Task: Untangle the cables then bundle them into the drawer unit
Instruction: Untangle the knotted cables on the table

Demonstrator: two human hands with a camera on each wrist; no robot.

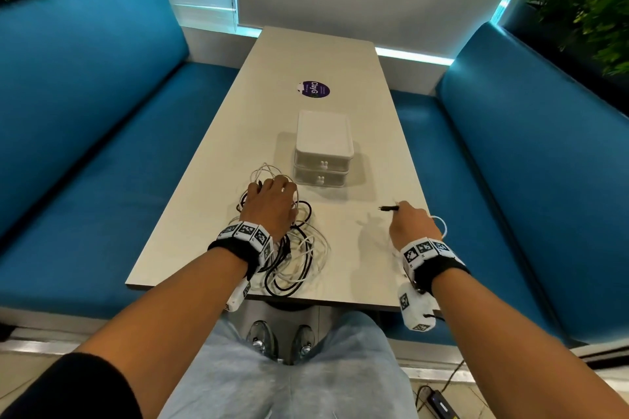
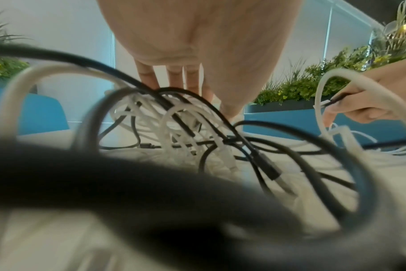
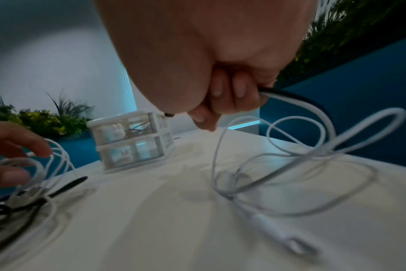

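On the table, left hand presses tangled cables (fingers straight); right hand pinches black cable.

Bench: pale, long, rectangular. On it: round purple sticker toward 12 o'clock; white two-drawer unit at centre, drawers shut; tangle of black and white cables at 7 o'clock, just beside the near edge; loose white cable at 4 o'clock.

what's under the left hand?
The tangle of black and white cables on the table; the left hand rests on its far part. Strands beneath the palm are covered.
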